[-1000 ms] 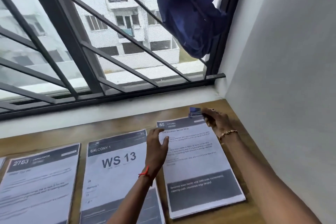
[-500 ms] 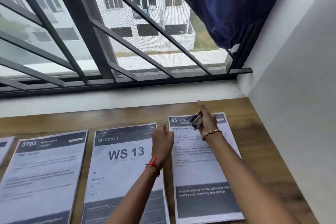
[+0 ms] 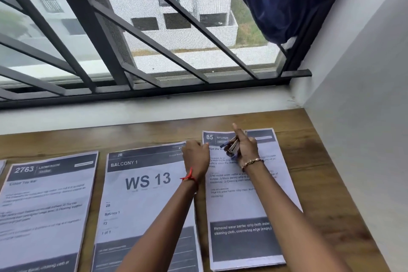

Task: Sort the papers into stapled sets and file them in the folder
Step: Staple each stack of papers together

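Note:
Three paper sets lie side by side on the wooden table (image 3: 313, 161): one headed 2763 (image 3: 44, 201) at left, one reading WS 13 (image 3: 143, 201) in the middle, one headed 85 KITCHEN (image 3: 240, 227) at right. My right hand (image 3: 245, 148) grips a small metal and blue stapler (image 3: 231, 146) above the upper part of the 85 set, with one finger pointing up. My left hand (image 3: 195, 154) pinches the left edge of the 85 set near its top corner. No folder is in view.
A white wall (image 3: 357, 117) closes the table's right side. Behind the table a white sill runs under a barred window (image 3: 154, 51), where a dark blue cloth (image 3: 282, 0) hangs at the upper right. The edge of another sheet (image 3: 1, 166) shows at far left.
My right hand has brought the stapler from the top right corner of the 85 set toward the middle of its header. My left hand shifted up along the set's left edge.

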